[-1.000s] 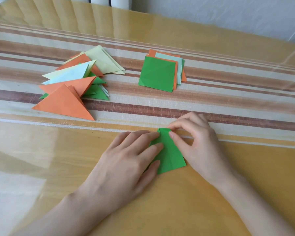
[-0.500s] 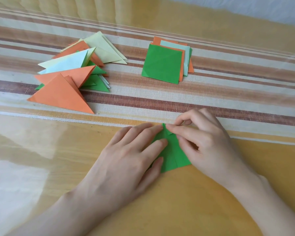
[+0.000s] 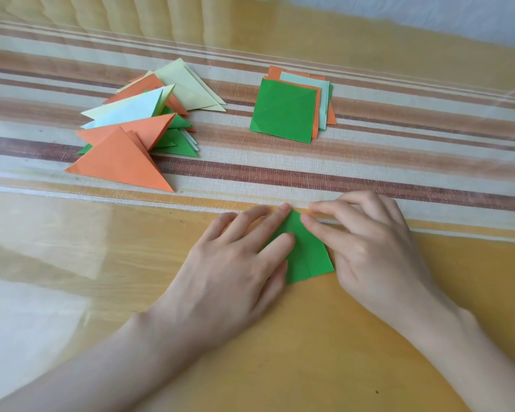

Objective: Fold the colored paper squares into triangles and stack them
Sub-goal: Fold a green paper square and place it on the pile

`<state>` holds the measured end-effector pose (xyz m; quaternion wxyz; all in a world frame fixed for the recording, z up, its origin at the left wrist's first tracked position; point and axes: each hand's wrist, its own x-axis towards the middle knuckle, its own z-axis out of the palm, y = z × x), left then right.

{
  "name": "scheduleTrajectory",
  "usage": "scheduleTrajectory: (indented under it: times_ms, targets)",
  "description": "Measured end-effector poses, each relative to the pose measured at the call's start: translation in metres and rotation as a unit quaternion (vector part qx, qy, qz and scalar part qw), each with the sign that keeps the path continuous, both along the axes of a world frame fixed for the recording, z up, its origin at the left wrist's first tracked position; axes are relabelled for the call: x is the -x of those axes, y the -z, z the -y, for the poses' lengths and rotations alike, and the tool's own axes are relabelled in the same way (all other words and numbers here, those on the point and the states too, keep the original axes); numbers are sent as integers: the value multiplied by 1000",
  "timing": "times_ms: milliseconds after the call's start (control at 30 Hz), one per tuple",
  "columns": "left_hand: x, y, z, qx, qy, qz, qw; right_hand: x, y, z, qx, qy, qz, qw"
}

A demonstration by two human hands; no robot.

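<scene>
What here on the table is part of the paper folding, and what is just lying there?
Part of the job:
green paper, pressed by left hand and right hand
pile of folded triangles
stack of unfolded squares

Just there:
striped cloth
table

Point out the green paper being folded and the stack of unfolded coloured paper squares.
green paper being folded [image 3: 306, 257]: head view, bare middle.
stack of unfolded coloured paper squares [image 3: 283, 111]: head view, top green sheet.
</scene>
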<state>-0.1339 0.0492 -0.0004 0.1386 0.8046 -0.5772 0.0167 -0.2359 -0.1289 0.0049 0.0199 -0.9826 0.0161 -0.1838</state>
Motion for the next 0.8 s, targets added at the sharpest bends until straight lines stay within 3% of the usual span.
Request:
scheduleTrajectory:
  times_ms: [233,533,633,733,800]
  targets:
    - [0,1,-1,-1,1,4,1000,0,-2,-5,-47,21,51,997]
    - [-1,5,1,21,5,8,1000,-1,2,-2,-20,37,66,997]
    - [-2,6,0,27,3,-5,1000,-1,-1,-8,-117,87,63,987]
    - [-6,4,1,35,-2,-52,998,3,-1,-26,-237,190,48,951]
    - [-13,-1,5,34,-3,-85,996,8,-3,-41,-246,265,37,931]
